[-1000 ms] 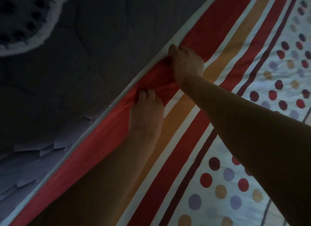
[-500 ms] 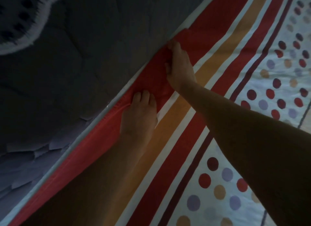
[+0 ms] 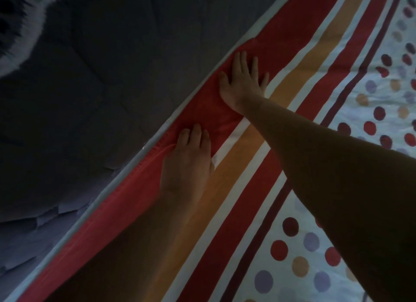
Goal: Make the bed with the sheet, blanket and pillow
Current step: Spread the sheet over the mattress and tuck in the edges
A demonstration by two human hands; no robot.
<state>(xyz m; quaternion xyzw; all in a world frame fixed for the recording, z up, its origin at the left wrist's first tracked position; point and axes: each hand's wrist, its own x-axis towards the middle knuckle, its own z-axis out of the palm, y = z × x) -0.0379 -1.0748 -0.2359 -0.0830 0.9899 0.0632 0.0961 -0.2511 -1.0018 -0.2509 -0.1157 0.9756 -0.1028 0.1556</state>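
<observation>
A sheet (image 3: 247,189) with red, orange and white stripes and coloured dots covers the bed, its red border running diagonally along the edge. My right hand (image 3: 244,81) lies flat on that red border, fingers spread apart. My left hand (image 3: 188,164) rests lower on the same border, its fingertips curled into a small bunch of the red cloth at the edge. No blanket or pillow shows in this view.
A dark grey wall or floor surface (image 3: 101,87) with cracked, peeling patches borders the bed on the left. A fuzzy black-and-white thing (image 3: 18,24) sits in the upper left corner.
My right hand has let go of the sheet's edge and now lies flat with fingers spread. My left hand has stayed on the red border.
</observation>
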